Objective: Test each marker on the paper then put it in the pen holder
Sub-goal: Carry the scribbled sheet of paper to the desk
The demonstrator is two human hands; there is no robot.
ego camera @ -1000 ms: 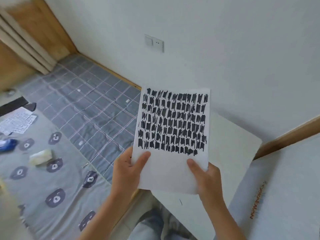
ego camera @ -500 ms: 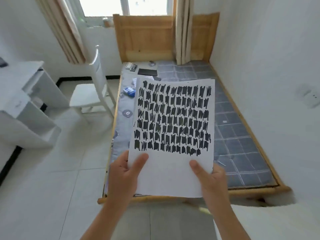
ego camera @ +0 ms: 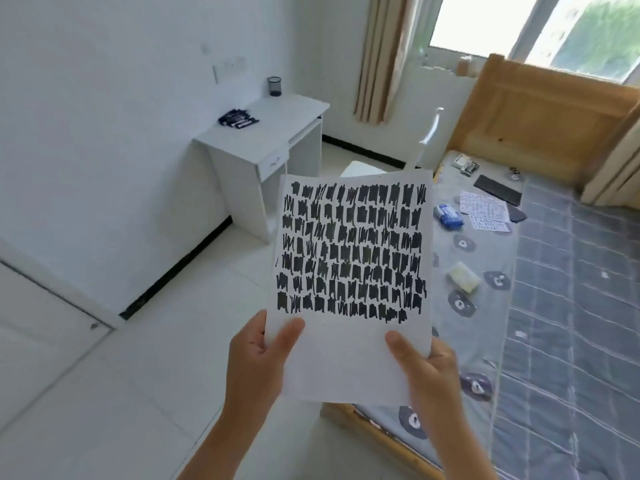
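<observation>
The markers [ego camera: 238, 118] lie in a dark bundle on the white desk [ego camera: 270, 143] by the left wall, too small to count. The pen holder [ego camera: 274, 86], a dark mesh cup, stands at the back of the same desk, near them but apart. Nothing sticks out above its rim, so I judge that no marker is put away yet.

In the middle, well apart from the desk, the paper [ego camera: 346, 358] is held up in the air. The left hand [ego camera: 258, 355] pinches its lower left edge, with the thumb on the front and the fingers behind. The right hand [ego camera: 424, 368] pinches the lower right edge in the same way. Rows of black test scribbles fill most of the sheet and only the bottom strip is free.

I think the whole work remains: bring the paper to the desk, test each marker, drop it in the holder. On the right is a bed [ego camera: 571, 306] with a blue pack [ego camera: 448, 216] on it.
</observation>
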